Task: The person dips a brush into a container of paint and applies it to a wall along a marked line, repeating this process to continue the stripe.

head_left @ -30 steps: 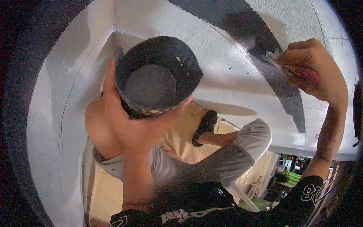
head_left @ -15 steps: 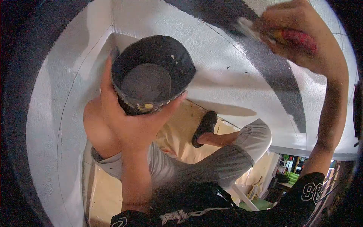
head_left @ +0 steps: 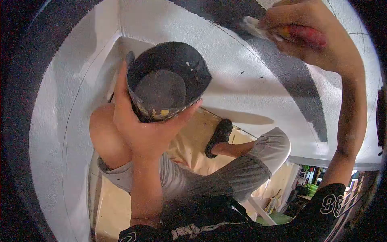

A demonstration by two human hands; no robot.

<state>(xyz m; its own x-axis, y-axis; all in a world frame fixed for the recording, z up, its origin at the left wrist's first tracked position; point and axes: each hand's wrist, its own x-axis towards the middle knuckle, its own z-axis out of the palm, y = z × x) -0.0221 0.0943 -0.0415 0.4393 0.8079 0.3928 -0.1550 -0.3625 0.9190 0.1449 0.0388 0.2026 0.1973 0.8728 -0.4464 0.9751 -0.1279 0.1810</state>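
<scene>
My left hand (head_left: 147, 135) is wrapped round the underside of a dark paint pot (head_left: 193, 72), its mouth tilted toward me. Dark grey paint (head_left: 161, 90) covers the inside, and dried flecks mark the rim. High on the right, my right hand (head_left: 308, 34) grips a paintbrush (head_left: 304, 35) with a red and yellow handle. The brush's pale metal part and head are smeared by motion, and overlap the dark painted band (head_left: 296, 76) on the white wall (head_left: 229, 60).
Thin pencil curves run over the white wall. A broad dark curve (head_left: 24, 101) fills the left side. Below are my bent legs (head_left: 225, 173), a dark shoe (head_left: 219, 137) and a tan floor covering (head_left: 189, 149). Green items (head_left: 311, 189) and clutter stand at the lower right.
My right hand and the paintbrush have shifted left along the dark band. My left hand and the paint pot have moved slightly right and down.
</scene>
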